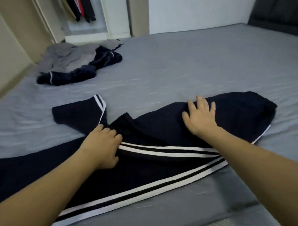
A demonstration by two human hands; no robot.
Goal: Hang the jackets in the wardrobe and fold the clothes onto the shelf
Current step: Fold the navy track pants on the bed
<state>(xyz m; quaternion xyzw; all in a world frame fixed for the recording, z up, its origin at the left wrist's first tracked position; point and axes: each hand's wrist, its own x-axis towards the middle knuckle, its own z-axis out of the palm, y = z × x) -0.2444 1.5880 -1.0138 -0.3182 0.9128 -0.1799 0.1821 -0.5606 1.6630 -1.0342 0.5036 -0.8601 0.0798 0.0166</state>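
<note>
A pair of dark navy track trousers (162, 129) with white side stripes lies spread across the near part of the bed (193, 64). My left hand (102, 146) has its fingers curled on the cloth where the two legs meet, beside a white stripe. My right hand (200, 116) lies flat with fingers spread on the upper part of the trousers. One leg end (80, 112) points towards the far left.
A heap of grey and navy clothes (79, 63) sits at the bed's far left corner. Behind it the open wardrobe (86, 18) shows dark jackets (82, 8) hanging. A dark headboard (276, 12) stands at the far right.
</note>
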